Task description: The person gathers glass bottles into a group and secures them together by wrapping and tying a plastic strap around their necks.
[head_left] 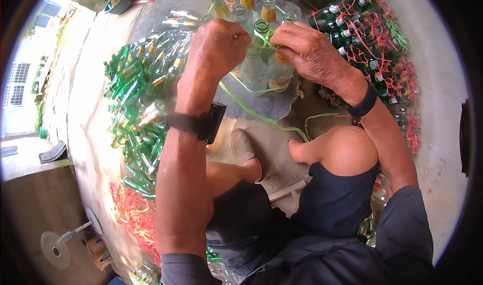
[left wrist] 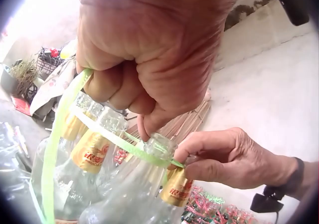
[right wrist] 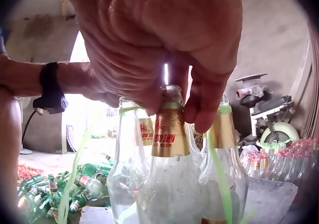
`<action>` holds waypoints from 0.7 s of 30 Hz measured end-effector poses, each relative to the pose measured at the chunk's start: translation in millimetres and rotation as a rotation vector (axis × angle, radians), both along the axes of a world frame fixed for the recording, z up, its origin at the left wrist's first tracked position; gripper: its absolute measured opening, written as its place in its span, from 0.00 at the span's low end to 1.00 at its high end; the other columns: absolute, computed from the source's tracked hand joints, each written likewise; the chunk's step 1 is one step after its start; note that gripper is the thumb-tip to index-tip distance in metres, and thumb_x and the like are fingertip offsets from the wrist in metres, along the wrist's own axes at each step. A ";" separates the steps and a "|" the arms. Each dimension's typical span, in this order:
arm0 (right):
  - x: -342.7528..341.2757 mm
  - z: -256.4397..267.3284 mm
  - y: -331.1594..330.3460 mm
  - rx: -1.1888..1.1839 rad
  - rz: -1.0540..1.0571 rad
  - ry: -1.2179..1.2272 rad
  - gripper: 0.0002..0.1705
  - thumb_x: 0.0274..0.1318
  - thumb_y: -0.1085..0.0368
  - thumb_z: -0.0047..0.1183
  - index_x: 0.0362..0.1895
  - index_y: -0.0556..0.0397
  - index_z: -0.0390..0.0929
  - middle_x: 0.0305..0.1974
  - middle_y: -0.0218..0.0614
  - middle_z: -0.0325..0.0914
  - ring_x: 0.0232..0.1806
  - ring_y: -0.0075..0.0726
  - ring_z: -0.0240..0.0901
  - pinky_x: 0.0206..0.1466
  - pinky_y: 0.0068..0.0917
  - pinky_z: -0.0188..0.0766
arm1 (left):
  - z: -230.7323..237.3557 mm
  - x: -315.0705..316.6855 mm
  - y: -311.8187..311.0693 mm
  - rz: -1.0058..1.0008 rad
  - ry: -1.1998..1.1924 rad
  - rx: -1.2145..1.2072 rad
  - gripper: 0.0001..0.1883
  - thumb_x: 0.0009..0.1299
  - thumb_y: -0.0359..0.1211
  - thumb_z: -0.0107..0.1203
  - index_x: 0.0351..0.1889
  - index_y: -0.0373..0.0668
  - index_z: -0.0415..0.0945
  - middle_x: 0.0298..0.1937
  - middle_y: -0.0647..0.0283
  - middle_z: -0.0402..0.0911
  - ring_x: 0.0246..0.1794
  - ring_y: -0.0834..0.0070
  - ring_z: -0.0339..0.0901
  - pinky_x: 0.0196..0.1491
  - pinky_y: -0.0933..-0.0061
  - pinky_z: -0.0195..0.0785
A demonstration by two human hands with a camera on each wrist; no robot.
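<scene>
A cluster of glass beer bottles [head_left: 254, 69], some with gold neck labels, stands upright between my hands. Light green plastic strap [left wrist: 50, 159] runs around the necks, and a loose length trails toward my feet. My left hand [head_left: 217, 46], fingers curled, grips the strap just above the bottles on the left. At the necks on the right, my right hand [head_left: 312, 53] pinches the strap between thumb and fingers, beside a gold-labelled bottle [right wrist: 169, 139]. The left fingertips are partly hidden behind the palm in the left wrist view.
The bottles stand on a grey slab [head_left: 269, 111]. A heap of loose green and clear bottles [head_left: 133, 119] lies to the left, above a pile of red strap [head_left: 136, 219]. Rows of red-tied bottles [head_left: 372, 53] stand at right. A fan [head_left: 56, 250] is at lower left.
</scene>
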State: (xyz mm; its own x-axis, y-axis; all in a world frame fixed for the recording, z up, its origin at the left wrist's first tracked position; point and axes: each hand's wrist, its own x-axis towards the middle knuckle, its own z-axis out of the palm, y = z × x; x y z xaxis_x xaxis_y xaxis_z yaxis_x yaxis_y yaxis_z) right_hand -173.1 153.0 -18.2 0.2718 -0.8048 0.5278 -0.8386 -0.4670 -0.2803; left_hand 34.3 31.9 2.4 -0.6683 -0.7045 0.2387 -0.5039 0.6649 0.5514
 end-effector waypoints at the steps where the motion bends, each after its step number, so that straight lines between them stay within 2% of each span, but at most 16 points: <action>1: -0.4 -0.1 -0.4 0.002 0.004 -0.002 0.12 0.55 0.73 0.62 0.44 0.56 0.80 0.44 0.40 0.79 0.51 0.53 0.79 0.56 0.43 0.77 | -1.1 -0.5 -0.1 0.012 -0.004 -0.014 0.10 0.69 0.32 0.64 0.43 0.40 0.90 0.33 0.52 0.89 0.29 0.68 0.86 0.39 0.66 0.78; 5: -1.3 1.8 -0.2 0.015 0.007 -0.003 0.11 0.55 0.73 0.62 0.44 0.56 0.80 0.44 0.40 0.79 0.50 0.52 0.79 0.56 0.43 0.77 | 0.9 3.3 8.0 0.064 -0.041 0.036 0.10 0.68 0.33 0.64 0.44 0.42 0.91 0.33 0.52 0.89 0.30 0.68 0.86 0.40 0.66 0.79; 8: -1.2 0.4 -0.2 0.009 0.013 -0.002 0.11 0.56 0.73 0.62 0.44 0.56 0.80 0.43 0.40 0.80 0.50 0.52 0.79 0.56 0.43 0.77 | -5.9 8.1 11.3 0.097 -0.077 0.028 0.11 0.68 0.34 0.64 0.45 0.40 0.91 0.33 0.53 0.90 0.30 0.73 0.85 0.39 0.67 0.79; 10: -1.4 -0.2 0.0 -0.001 0.020 -0.002 0.10 0.57 0.72 0.62 0.44 0.56 0.81 0.43 0.40 0.80 0.50 0.52 0.79 0.56 0.43 0.77 | -5.9 10.7 12.7 0.128 0.035 0.251 0.13 0.69 0.35 0.64 0.46 0.37 0.90 0.33 0.55 0.91 0.30 0.78 0.83 0.38 0.70 0.78; 13: -0.5 0.7 0.3 -0.011 0.023 0.003 0.10 0.57 0.72 0.62 0.44 0.56 0.81 0.43 0.40 0.80 0.50 0.52 0.79 0.55 0.42 0.77 | -5.0 12.6 19.6 0.181 0.075 0.294 0.13 0.69 0.34 0.65 0.45 0.34 0.90 0.33 0.57 0.91 0.31 0.82 0.81 0.37 0.73 0.76; 17: -1.3 2.8 0.0 0.008 0.020 -0.005 0.10 0.57 0.72 0.62 0.44 0.57 0.81 0.43 0.40 0.80 0.49 0.52 0.79 0.55 0.42 0.77 | -4.2 18.8 23.2 0.207 0.110 0.394 0.13 0.69 0.33 0.66 0.47 0.33 0.90 0.34 0.60 0.90 0.31 0.82 0.80 0.37 0.74 0.74; 19: -1.5 1.2 -0.1 0.005 0.026 -0.008 0.10 0.57 0.72 0.62 0.43 0.57 0.81 0.43 0.40 0.80 0.49 0.52 0.79 0.55 0.43 0.77 | -13.3 24.7 21.2 0.149 0.290 0.566 0.14 0.70 0.32 0.67 0.49 0.32 0.89 0.36 0.63 0.89 0.33 0.82 0.78 0.37 0.76 0.72; 21: -2.3 0.8 -1.4 -0.017 0.041 0.001 0.10 0.56 0.73 0.62 0.43 0.56 0.80 0.43 0.40 0.80 0.49 0.52 0.79 0.55 0.43 0.77 | -19.0 27.4 21.5 0.153 0.324 0.591 0.15 0.70 0.32 0.67 0.50 0.32 0.89 0.38 0.64 0.89 0.34 0.82 0.77 0.38 0.77 0.71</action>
State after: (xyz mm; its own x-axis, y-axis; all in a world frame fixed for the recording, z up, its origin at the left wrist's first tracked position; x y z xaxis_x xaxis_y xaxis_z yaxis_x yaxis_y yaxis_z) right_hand -175.3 151.6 -17.4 0.3050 -0.7840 0.5408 -0.8191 -0.5056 -0.2710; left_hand 61.7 53.3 -16.6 -0.5104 -0.8589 -0.0429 -0.3165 0.1412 0.9380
